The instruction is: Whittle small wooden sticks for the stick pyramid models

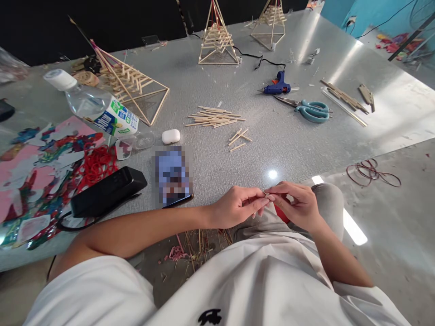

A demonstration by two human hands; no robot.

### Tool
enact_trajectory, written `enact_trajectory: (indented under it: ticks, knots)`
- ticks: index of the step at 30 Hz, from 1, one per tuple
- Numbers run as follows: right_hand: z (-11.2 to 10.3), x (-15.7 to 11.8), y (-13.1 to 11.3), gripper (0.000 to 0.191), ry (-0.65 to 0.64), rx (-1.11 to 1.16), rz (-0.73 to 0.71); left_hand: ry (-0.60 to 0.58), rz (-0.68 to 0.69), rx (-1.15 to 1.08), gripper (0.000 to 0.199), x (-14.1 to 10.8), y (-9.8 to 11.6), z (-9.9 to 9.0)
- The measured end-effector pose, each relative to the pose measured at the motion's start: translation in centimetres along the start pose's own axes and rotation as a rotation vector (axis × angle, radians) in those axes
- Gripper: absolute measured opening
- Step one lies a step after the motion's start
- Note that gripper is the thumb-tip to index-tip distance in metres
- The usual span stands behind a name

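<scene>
The left hand and the right hand are held together over the lap, at the near edge of the worktop, nearer the body than the stick pile and to its right. In both hands thumb and forefinger are closed in a pinch, with the fingertips brought together; whether anything is gripped between them cannot be told. The stick pile is laid loosely on the worktop, its sticks roughly side by side, and a few short sticks are scattered just on its near side, some of them crossed.

To the left of the stick pile, a white case is placed, with a phone set nearer the body; its screen is blurred. Farther left, a bottle is seen, tilted in view. To the right of the stick pile, a blue glue gun and scissors are laid close together. Beyond the stick pile, a wooden frame is stood upright, its slender bars joined in a pyramid shape.
</scene>
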State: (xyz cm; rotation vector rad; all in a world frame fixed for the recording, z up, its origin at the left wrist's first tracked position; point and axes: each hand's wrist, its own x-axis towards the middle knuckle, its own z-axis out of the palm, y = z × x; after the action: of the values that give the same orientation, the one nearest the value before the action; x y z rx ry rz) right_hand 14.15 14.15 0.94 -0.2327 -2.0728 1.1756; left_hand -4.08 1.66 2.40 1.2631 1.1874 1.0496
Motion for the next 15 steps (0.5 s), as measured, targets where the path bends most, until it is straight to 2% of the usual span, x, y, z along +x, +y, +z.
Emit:
enact_trajectory:
  ticks: [8,12,15]
  knots:
    - [-0.28,-0.2,0.91,0.007,-0.077,0.169,-0.02,-0.153,0.045,-0.086,0.041,0.04,-0.08,-0.31]
    - [-0.31,-0.33,1.01,0.006,-0.126,0.243,-0.034,-0.223,0.035,-0.021,0.046,-0.04,0.06,-0.42]
    - [-0.53,-0.28,0.9,0.01,-0.153,0.223,-0.049,-0.218,0.053,0.061,0.047,-0.1,0.15,-0.51]
